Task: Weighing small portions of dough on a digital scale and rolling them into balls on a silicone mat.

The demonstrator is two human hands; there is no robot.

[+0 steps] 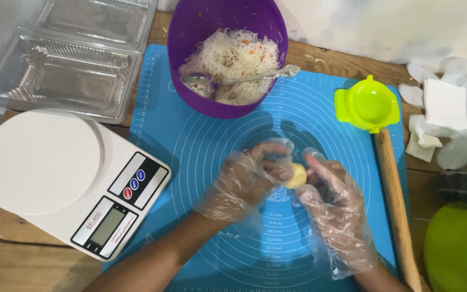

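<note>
Both my hands wear loose clear plastic gloves and meet over the middle of a blue silicone mat [190,140]. Between them sits a small pale yellow ball of dough [297,176]. My left hand [249,178] curls around the ball's left side. From the right, my right hand [333,203] presses its fingers against the ball. The ball is partly hidden by the fingers.
A purple bowl [190,32] of white noodles with a metal spoon [255,77] stands at the mat's top. A white kitchen scale [39,162] is at left, clear plastic trays [71,59] behind it. Right side: a green dumpling press [367,104], a wooden rolling pin [395,200], a green bowl [455,249].
</note>
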